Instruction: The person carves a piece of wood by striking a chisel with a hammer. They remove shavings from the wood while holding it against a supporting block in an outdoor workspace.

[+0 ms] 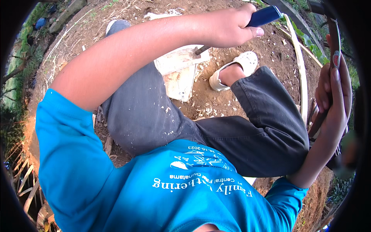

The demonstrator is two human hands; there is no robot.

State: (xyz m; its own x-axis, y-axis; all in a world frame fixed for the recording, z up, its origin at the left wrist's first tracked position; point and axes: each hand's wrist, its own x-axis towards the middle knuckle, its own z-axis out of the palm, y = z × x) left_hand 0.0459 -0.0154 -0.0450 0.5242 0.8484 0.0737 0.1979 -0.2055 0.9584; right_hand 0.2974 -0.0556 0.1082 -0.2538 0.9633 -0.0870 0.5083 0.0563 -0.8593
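Wearer seated, legs bent, dark trousers (147,108), blue shirt (135,197). Left elbow sharply bent; left forearm (135,44) crosses above the thigh toward upper right. Left hand (232,27) closed round a blue-handled tool (266,16), thumb stretched along the grip, other fingers mostly hidden on the far side. Blunt end of the handle juts clear of the fist, pointing up and right. Dark shaft shows again beneath the wrist, slanting down-left over a pale wooden board (179,79); cannot tell whether its tip digs in or merely rests.

Right arm bent too, right forearm (322,143) rising steeply along the right rim, beside the trousered leg. Right hand (331,89) wrapped firmly about a hammer-like tool (334,31), fingers curled, thumb pointing up along the shaft. Dark head uppermost, well apart from the blue handle; handle's lower end protrudes below the fist. Outline bent by the lens.

Board lies on brown soil (220,106) between the legs, wood chips scattered about. One pale clog (247,63) just right of it; long pale strip of wood (299,65) beyond, near the right hand
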